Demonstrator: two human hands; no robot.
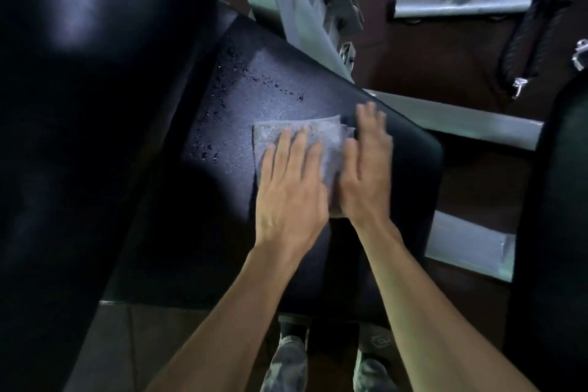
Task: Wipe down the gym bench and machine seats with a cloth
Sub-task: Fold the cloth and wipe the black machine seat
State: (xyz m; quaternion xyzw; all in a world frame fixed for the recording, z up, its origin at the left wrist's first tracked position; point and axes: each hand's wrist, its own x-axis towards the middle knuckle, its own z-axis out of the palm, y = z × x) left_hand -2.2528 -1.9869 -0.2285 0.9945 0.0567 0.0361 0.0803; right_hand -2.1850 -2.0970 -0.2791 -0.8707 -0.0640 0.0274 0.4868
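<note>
A folded grey cloth (331, 137) lies flat on the black padded machine seat (203, 219). My left hand (291, 188) presses down on the cloth with its fingers spread. My right hand (366, 169) rests flat on the cloth's right edge, fingertips reaching onto the bare pad. Water droplets (241, 73) dot the seat beyond and to the left of the cloth. The tall black back pad (79, 105) rises at the left.
Pale grey steel frame bars (461, 124) run to the right of the seat and behind it (299, 9). A black rope handle (525, 38) lies on the dark floor at the upper right. Another dark pad (556, 232) borders the right edge. My shoes (289, 363) show below.
</note>
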